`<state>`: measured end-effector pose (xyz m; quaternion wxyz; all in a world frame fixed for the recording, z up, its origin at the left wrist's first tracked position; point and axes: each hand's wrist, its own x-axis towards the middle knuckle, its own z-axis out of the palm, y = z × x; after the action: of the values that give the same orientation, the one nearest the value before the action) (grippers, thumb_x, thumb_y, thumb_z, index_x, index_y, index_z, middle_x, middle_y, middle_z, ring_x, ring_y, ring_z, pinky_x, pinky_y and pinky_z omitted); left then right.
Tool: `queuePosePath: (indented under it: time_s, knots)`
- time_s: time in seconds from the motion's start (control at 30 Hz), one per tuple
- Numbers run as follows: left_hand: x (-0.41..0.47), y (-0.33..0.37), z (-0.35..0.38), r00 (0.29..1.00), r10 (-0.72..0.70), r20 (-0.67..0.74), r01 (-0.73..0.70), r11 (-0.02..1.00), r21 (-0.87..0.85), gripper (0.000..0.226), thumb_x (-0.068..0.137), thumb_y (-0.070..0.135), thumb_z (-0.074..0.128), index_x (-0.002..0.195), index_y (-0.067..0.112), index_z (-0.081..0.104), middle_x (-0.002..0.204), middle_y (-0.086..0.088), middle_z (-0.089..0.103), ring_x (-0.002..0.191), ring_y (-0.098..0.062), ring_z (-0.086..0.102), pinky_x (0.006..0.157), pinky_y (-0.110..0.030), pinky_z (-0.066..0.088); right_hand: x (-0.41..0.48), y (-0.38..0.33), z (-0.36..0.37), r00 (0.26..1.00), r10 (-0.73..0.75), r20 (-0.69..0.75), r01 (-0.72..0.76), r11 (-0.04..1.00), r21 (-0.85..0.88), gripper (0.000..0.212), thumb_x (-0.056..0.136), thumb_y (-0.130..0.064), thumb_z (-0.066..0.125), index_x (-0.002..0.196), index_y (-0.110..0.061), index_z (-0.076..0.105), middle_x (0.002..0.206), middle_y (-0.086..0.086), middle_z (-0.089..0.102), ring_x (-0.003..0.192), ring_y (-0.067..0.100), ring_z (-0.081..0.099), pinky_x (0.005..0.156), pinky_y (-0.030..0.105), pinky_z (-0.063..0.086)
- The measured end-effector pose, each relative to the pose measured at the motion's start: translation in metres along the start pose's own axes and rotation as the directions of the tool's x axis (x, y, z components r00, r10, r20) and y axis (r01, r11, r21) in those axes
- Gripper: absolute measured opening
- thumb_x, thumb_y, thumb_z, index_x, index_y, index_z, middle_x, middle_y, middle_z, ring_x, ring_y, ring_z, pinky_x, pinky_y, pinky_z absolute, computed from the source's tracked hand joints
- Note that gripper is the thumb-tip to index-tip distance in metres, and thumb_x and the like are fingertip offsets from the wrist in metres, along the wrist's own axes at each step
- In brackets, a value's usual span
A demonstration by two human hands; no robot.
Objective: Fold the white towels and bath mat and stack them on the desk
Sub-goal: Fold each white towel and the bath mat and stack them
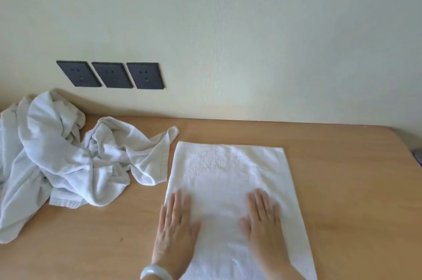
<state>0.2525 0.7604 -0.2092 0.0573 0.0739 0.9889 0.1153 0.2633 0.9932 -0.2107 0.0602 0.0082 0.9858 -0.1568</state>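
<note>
The flat towel (228,184) was bright white and plain, with a faint tone-on-tone weave pattern across its far half. Left of that towel, the crumpled pile (57,161) read cooler, white leaning pale blue-grey in the folds. Under the towel, the bench (342,188) was warm light tan, faintly grained. Behind the towel, the wall (228,28) was pale cream. Up to the towel's left, three sockets (112,74) were matte charcoal-black. At the towel's near edge, a bangle (156,271) showed milky pale green.

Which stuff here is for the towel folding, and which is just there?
For the job: flat white towel, crumpled towel pile, wooden desk, left hand, right hand.
Just there: three dark wall sockets, pale bracelet.
</note>
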Motion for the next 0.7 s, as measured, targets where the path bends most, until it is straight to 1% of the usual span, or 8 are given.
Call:
queuePosePath:
  time_s: [0.07, 0.17, 0.23, 0.3, 0.43, 0.5, 0.57, 0.7]
  knots:
    - [-0.007, -0.017, 0.012, 0.999, 0.032, 0.037, -0.032, 0.999, 0.014, 0.066, 0.099, 0.054, 0.021, 0.145, 0.013, 0.043, 0.156, -0.010, 0.033, 0.149, -0.021, 0.016, 0.117, -0.040, 0.017, -0.010, 0.016, 0.016, 0.999, -0.029, -0.024, 0.028, 0.998, -0.048, 0.064, 0.098, -0.053, 0.016, 0.143, -0.013, 0.038, 0.159, 0.003, 0.018, 0.145, 0.024, 0.022, 0.114, 0.048, 0.018]
    - [-0.002, -0.022, 0.017, 0.994, 0.091, -0.069, -0.088, 0.995, 0.035, 0.067, 0.096, 0.057, 0.021, 0.144, 0.014, 0.039, 0.157, -0.008, 0.029, 0.149, -0.020, 0.014, 0.116, -0.038, 0.016, -0.010, 0.022, 0.016, 0.993, -0.053, -0.108, 0.050, 0.998, -0.032, 0.067, 0.094, -0.063, 0.015, 0.145, -0.020, 0.030, 0.155, 0.000, 0.022, 0.149, 0.017, 0.009, 0.114, 0.046, 0.013]
    - [0.017, -0.006, 0.013, 0.978, 0.139, -0.155, -0.137, 0.990, 0.023, 0.063, 0.096, 0.050, 0.027, 0.145, 0.011, 0.038, 0.157, -0.009, 0.030, 0.147, -0.023, 0.021, 0.115, -0.039, 0.019, 0.009, 0.011, 0.013, 0.978, -0.073, -0.196, 0.067, 0.997, -0.039, 0.066, 0.096, -0.059, 0.015, 0.146, -0.018, 0.031, 0.155, 0.000, 0.025, 0.149, 0.015, 0.009, 0.114, 0.045, 0.013]
    - [0.048, 0.018, 0.004, 0.969, 0.166, -0.183, -0.172, 0.985, -0.019, 0.063, 0.094, 0.041, 0.035, 0.147, 0.008, 0.038, 0.157, -0.011, 0.031, 0.146, -0.026, 0.026, 0.113, -0.043, 0.023, 0.040, -0.014, 0.008, 0.964, -0.127, -0.232, 0.121, 0.992, -0.037, 0.063, 0.100, -0.051, 0.016, 0.145, -0.011, 0.036, 0.154, 0.004, 0.034, 0.147, 0.019, 0.017, 0.114, 0.046, 0.018]
    - [0.111, 0.025, 0.007, 0.978, 0.145, -0.152, -0.138, 0.989, 0.056, 0.060, 0.102, 0.042, 0.021, 0.150, 0.008, 0.031, 0.160, -0.010, 0.022, 0.146, -0.027, 0.025, 0.115, -0.045, 0.018, 0.094, -0.033, 0.011, 0.972, -0.137, -0.189, 0.126, 0.989, -0.073, 0.062, 0.102, -0.045, 0.016, 0.142, -0.006, 0.043, 0.151, 0.009, 0.039, 0.144, 0.021, 0.024, 0.110, 0.047, 0.023]
    - [0.120, 0.005, 0.016, 0.982, 0.130, -0.135, -0.115, 0.987, 0.115, 0.062, 0.101, 0.048, 0.017, 0.153, 0.015, 0.026, 0.161, -0.007, 0.020, 0.147, -0.025, 0.025, 0.116, -0.046, 0.018, 0.099, 0.000, 0.016, 0.983, -0.099, -0.155, 0.075, 0.985, -0.158, 0.066, 0.101, -0.048, 0.015, 0.145, -0.006, 0.039, 0.154, 0.008, 0.033, 0.146, 0.021, 0.021, 0.112, 0.047, 0.022]
    - [0.119, -0.013, 0.018, 0.978, 0.162, -0.128, -0.145, 0.980, 0.133, 0.063, 0.099, 0.050, 0.020, 0.154, 0.019, 0.022, 0.161, -0.006, 0.019, 0.148, -0.023, 0.021, 0.116, -0.047, 0.020, 0.095, 0.047, 0.010, 0.984, 0.004, -0.180, -0.044, 0.975, -0.217, 0.069, 0.100, -0.050, 0.011, 0.147, -0.005, 0.033, 0.156, 0.009, 0.030, 0.145, 0.022, 0.025, 0.112, 0.046, 0.021]
    - [0.121, -0.018, 0.016, 0.977, 0.144, -0.159, -0.122, 0.983, 0.139, 0.066, 0.100, 0.050, 0.018, 0.152, 0.011, 0.029, 0.160, -0.012, 0.021, 0.148, -0.028, 0.020, 0.114, -0.050, 0.023, 0.092, 0.099, -0.014, 0.915, 0.296, -0.276, -0.344, 0.928, -0.144, 0.081, 0.099, -0.057, 0.005, 0.140, 0.006, 0.038, 0.142, 0.022, 0.048, 0.131, 0.035, 0.045, 0.105, 0.048, 0.027]
